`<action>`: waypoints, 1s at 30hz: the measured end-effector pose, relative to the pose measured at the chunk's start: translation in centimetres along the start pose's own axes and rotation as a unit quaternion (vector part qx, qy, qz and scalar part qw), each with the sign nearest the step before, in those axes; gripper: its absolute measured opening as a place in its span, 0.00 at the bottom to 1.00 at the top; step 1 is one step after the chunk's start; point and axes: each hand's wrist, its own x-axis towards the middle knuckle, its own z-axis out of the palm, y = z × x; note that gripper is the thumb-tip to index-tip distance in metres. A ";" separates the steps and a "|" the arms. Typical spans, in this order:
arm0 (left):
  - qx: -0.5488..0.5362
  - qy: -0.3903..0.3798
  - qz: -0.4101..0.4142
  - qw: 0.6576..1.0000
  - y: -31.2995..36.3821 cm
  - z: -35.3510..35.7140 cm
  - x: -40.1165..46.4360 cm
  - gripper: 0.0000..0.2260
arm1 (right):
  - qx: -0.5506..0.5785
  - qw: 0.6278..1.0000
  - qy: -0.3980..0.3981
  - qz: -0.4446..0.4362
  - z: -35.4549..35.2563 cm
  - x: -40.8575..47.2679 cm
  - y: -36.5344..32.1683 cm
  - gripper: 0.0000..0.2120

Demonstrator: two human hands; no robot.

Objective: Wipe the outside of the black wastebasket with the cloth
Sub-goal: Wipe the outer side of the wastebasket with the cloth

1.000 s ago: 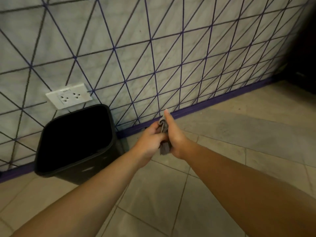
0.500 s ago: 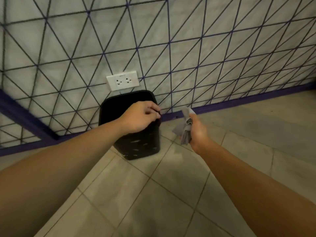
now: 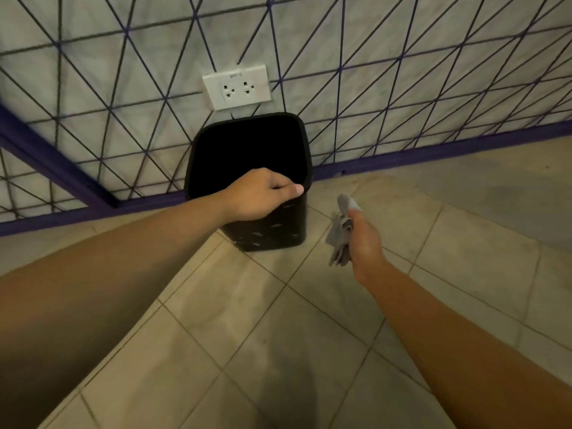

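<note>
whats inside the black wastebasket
Only blackness shows inside the black wastebasket; its bottom cannot be made out, so any contents are unknown. The left hand grips the near rim and covers part of the opening.

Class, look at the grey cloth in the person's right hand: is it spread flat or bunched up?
Bunched up. The cloth hangs in crumpled folds from the right hand, which grips it beside the wastebasket, not touching it.
</note>
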 end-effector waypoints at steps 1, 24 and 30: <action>-0.002 -0.015 -0.006 1.000 -0.3 -0.5 -0.3 0.17 | -0.005 1.000 -0.005 -0.016 0.1 -0.1 0.0 0.30; 0.128 0.033 0.020 0.991 -0.7 2.6 1.7 0.27 | 0.166 0.980 -0.074 -0.081 12.4 2.2 5.2 0.54; 0.108 0.027 0.007 0.994 -1.0 2.5 2.2 0.27 | 0.161 0.983 -0.085 -0.036 11.5 1.1 2.7 0.48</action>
